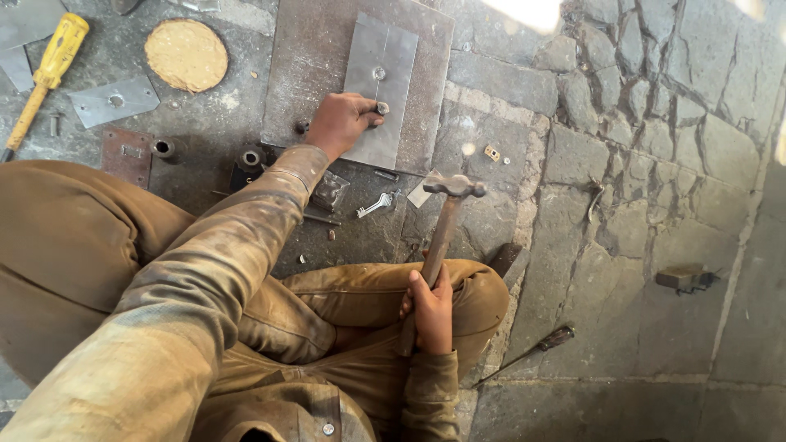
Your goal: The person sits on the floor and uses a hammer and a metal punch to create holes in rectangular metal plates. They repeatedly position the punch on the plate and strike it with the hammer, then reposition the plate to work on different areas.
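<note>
A small metal punch [381,108] stands on a shiny rectangular metal sheet [379,74], pinched between the fingertips of the left hand [342,123], whose fingers are curled tight around it. The sheet has a small hole or stud near its middle and lies on a larger, duller steel plate [311,57] that rests on the stone floor [639,164].

The right hand [431,311] is clenched around the lower end of a wooden-handled hammer [444,221]; its steel head is raised above the floor, near the lower right corner of the sheet and apart from the punch. The hand sits over the person's bent knee.

Just below the plate lie a small silvery spanner [375,205] and a clear plastic bag [330,190]. To the left are two short dark metal cylinders [250,158], a rusty hinge plate [127,153], a grey metal piece with a hole [113,101], a round tan disc [187,55] and a yellow-handled screwdriver [45,74]. Well off to the right, a dark-handled screwdriver [532,350] and a small metal block [684,278] lie on the cracked paving.
</note>
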